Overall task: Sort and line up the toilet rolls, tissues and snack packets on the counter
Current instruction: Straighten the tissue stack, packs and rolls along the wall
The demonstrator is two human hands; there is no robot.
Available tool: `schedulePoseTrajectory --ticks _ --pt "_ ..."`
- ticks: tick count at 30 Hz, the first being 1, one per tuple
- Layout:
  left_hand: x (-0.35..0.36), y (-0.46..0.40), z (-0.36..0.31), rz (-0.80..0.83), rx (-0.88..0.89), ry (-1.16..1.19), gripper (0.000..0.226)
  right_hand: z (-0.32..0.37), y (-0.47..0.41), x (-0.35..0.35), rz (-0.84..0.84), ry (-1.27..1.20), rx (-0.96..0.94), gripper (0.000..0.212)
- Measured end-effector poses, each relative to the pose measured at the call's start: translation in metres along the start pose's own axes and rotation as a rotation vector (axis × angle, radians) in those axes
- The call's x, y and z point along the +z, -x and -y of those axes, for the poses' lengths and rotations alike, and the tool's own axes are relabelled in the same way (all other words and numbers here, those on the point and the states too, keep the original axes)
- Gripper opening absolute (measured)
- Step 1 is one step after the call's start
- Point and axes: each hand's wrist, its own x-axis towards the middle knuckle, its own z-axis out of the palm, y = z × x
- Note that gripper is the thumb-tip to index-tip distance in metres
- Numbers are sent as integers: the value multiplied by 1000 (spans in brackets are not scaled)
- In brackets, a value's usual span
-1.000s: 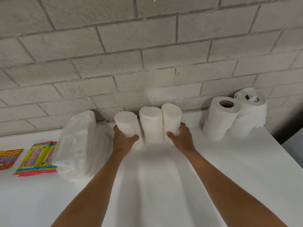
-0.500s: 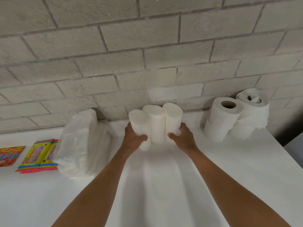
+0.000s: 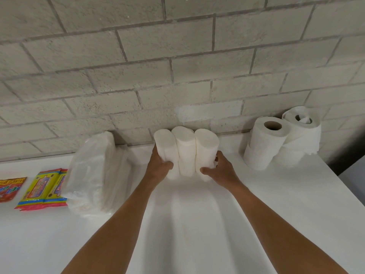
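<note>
Three white coreless toilet rolls stand upright side by side against the wall: left roll (image 3: 165, 147), middle roll (image 3: 185, 151), right roll (image 3: 206, 149). My left hand (image 3: 159, 168) grips the left roll, thumb curled round its lower front. My right hand (image 3: 219, 171) grips the right roll from the other side. The three rolls touch each other. A clear bag of tissues (image 3: 92, 173) stands to the left. Yellow snack packets (image 3: 42, 189) and a red packet (image 3: 10, 187) lie flat further left.
Two cored toilet rolls (image 3: 264, 145) and a loosely wrapped one (image 3: 300, 135) stand at the back right near the white counter's (image 3: 197, 224) right edge. A grey block wall runs directly behind everything.
My left hand slid the left roll rightward until it touched the middle roll. The gap between the rolls closed. My right hand stayed on the right roll.
</note>
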Motion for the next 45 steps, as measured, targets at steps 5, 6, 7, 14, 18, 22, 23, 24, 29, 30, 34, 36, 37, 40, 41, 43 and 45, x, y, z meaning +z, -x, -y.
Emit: schedulePoseTrajectory --ticks 5,6,7,14,18,22,23,24,29,30,34,36,37,40,41,43,45 --pt "5 2 11 -129 -19 22 89 -4 4 2 -123 28 -2 68" --pt "7 4 13 -139 -21 26 89 -3 4 3 -149 32 -9 67" --pt "9 5 15 -134 -15 34 91 -2 4 4 -167 31 -20 69" --pt "16 3 13 -146 17 -36 101 3 0 11 -182 33 -74 73" --pt "13 -1 17 -178 30 -76 90 5 -4 13 -272 30 -81 68" --pt "14 -1 17 -189 14 -87 83 7 -6 15 -268 11 -70 71" --pt "16 -1 16 -178 12 -89 83 7 -5 18 -245 16 -73 73" --pt "19 -1 16 -172 8 -85 83 8 -4 21 -222 17 -74 75" --pt "32 3 9 -132 5 -52 86 8 0 27 -205 -52 -52 75" --pt "35 3 7 -106 15 -41 86 7 1 26 -227 -61 -45 71" --pt "43 5 3 -48 52 -25 88 3 3 20 -307 -55 -25 65" --pt "45 5 5 -60 39 -7 88 4 4 19 -318 -53 -11 63" --pt "44 6 4 -64 28 -8 87 5 4 19 -323 -50 -8 61" --pt "45 7 1 -49 15 -30 85 9 3 18 -353 -50 -12 59" --pt "46 8 -2 -44 16 -32 84 10 3 17 -361 -49 -12 59" --pt "46 9 -4 -40 13 -32 82 11 3 16 -358 -40 -9 60" --pt "45 9 -4 -37 6 -27 83 10 4 14 -329 -36 -9 61"
